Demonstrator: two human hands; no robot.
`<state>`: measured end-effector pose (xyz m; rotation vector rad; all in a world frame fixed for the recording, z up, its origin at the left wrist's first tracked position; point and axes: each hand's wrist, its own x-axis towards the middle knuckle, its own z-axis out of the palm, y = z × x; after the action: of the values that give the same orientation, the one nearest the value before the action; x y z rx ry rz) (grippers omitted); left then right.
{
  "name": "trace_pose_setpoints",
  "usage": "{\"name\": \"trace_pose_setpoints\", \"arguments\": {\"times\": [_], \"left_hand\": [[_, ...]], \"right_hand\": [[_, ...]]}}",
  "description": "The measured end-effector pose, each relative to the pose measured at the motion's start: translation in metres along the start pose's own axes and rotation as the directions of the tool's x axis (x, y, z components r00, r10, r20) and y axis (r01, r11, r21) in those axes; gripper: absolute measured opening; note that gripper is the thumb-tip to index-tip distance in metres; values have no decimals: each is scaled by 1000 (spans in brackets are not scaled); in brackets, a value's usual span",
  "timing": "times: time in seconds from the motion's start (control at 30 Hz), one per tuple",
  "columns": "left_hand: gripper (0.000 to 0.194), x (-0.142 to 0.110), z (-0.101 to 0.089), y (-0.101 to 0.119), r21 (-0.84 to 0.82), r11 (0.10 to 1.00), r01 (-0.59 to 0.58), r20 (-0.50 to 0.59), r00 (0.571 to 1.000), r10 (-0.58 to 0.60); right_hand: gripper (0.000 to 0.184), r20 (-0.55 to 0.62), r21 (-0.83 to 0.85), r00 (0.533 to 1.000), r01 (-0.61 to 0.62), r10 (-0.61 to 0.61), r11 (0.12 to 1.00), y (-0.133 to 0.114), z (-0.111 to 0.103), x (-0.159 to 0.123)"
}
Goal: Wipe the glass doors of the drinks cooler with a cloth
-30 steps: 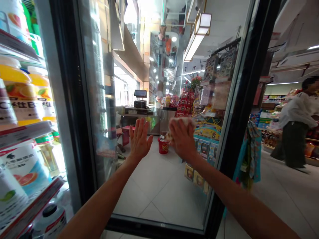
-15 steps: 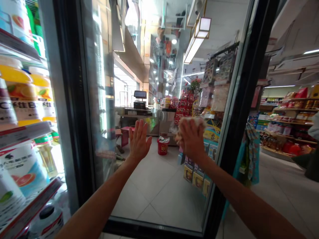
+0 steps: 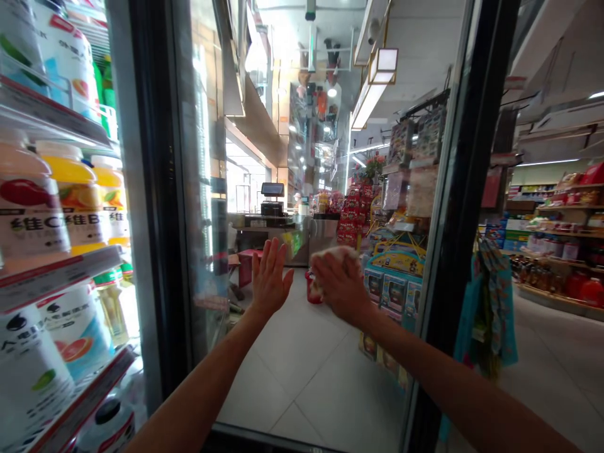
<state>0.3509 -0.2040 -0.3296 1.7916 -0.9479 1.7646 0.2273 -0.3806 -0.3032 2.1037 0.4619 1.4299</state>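
Note:
A black-framed glass door (image 3: 302,377) stands upright in front of me, swung out from a lit drinks cooler. My left hand (image 3: 271,280) lies flat against the pane, fingers stretched upward, with nothing in it. To its right, my right hand (image 3: 340,286) presses a crumpled pale cloth (image 3: 346,253) to the glass. The cloth shows past the fingertips and at the left side of that hand; the rest is hidden under the palm. Slight motion blur softens the right hand.
Cooler shelves (image 3: 61,270) at the left hold juice bottles (image 3: 80,195) and white drink bottles. Through the glass appear a red bucket (image 3: 312,292), a checkout counter with a screen (image 3: 272,189), and boxed toys (image 3: 394,292). Blue-green hanging goods (image 3: 503,302) are right of the door frame.
My right hand moved right with the cloth, then back left across the glass. My left hand stays flat on the pane. The view turned slightly left, and a person at right left the view.

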Motion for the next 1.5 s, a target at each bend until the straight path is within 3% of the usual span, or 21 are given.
{"name": "trace_pose_setpoints", "arguments": {"times": [0.07, 0.1, 0.17, 0.23, 0.3, 0.37, 0.43, 0.5, 0.53, 0.57, 0.63, 0.7, 0.77, 0.83, 0.93, 1.03, 1.13, 1.23, 1.3, 1.43, 1.5], "left_hand": [[58, 1, -3, -5, 0, 1000, -13, 12, 1000, 13], [57, 2, -4, -9, 1, 1000, 1, 16, 1000, -1], [57, 2, -7, -19, 11, 997, 82, 10, 997, -82], [56, 2, -9, -29, 24, 986, 168, -7, 986, -168], [55, 1, -11, -36, 25, 979, 201, 1, 979, -201], [55, -1, -13, -40, 15, 979, 206, 27, 978, -206], [55, -2, -13, -41, 6, 977, 214, 41, 976, -214], [55, -2, -14, -40, 0, 977, 213, 40, 976, -213], [55, -2, -14, -41, 1, 978, 208, 39, 977, -208], [55, -2, -15, -41, 3, 980, 200, 40, 979, -199], [55, -2, -16, -42, 11, 983, 182, 44, 982, -183], [54, -2, -17, -44, 19, 986, 167, 46, 985, -168], [53, -2, -18, -45, 23, 987, 157, 49, 986, -158], [53, -3, -18, -46, 25, 988, 151, 51, 987, -152], [55, -4, -17, -47, 21, 989, 146, 40, 988, -147], [56, -4, -17, -47, 17, 990, 142, 38, 989, -143], [56, -5, -17, -49, 17, 991, 133, 45, 990, -134], [56, -6, -16, -50, 8, 990, 143, 58, 988, -143], [55, -4, -18, -46, -8, 985, 170, 59, 984, -169], [50, 17, -27, -9, -192, 971, 146, -45, 986, -157], [47, 34, -30, 19, -379, 923, 69, -79, 991, -106]], "right_hand": [[52, 25, 33, 993, 114, -115, 993, -12, 7, -7], [52, 22, 35, 995, 95, -96, 995, -9, 6, -4], [56, -24, 14, 997, -74, 75, 997, 13, -3, 14], [60, -94, -9, 961, -261, 259, 965, 35, -12, 37], [61, -114, -17, 944, -314, 310, 949, 38, -13, 48], [59, -70, -10, 977, -200, 199, 980, 16, -4, 40], [52, -14, 15, 1000, 20, -20, 1000, -16, 10, 20], [47, 9, 40, 976, 216, -217, 975, -36, 20, 6], [46, 8, 40, 969, 245, -246, 969, -36, 21, 5], [47, 3, 30, 976, 217, -217, 976, -30, 19, 10], [53, -29, -3, 999, 18, -18, 1000, -3, 8, 34], [58, -78, -20, 980, -186, 184, 982, 23, -3, 62], [60, -102, -14, 961, -260, 257, 966, 30, -6, 78], [60, -70, 8, 978, -195, 195, 981, 11, 0, 71], [52, 2, 70, 996, 88, -88, 994, -34, 19, 37], [48, 13, 101, 964, 265, -267, 959, -39, 24, 21], [56, -20, 61, 1000, 16, -14, 998, 7, 6, 48], [61, -110, 15, 953, -282, 282, 959, 47, -14, 81], [62, -117, 15, 946, -303, 303, 953, 45, -15, 87], [58, -45, 98, 999, -7, 11, 995, 1, 4, 65], [53, -99, 136, 995, 40, -27, 990, -12, 13, 54]]}}
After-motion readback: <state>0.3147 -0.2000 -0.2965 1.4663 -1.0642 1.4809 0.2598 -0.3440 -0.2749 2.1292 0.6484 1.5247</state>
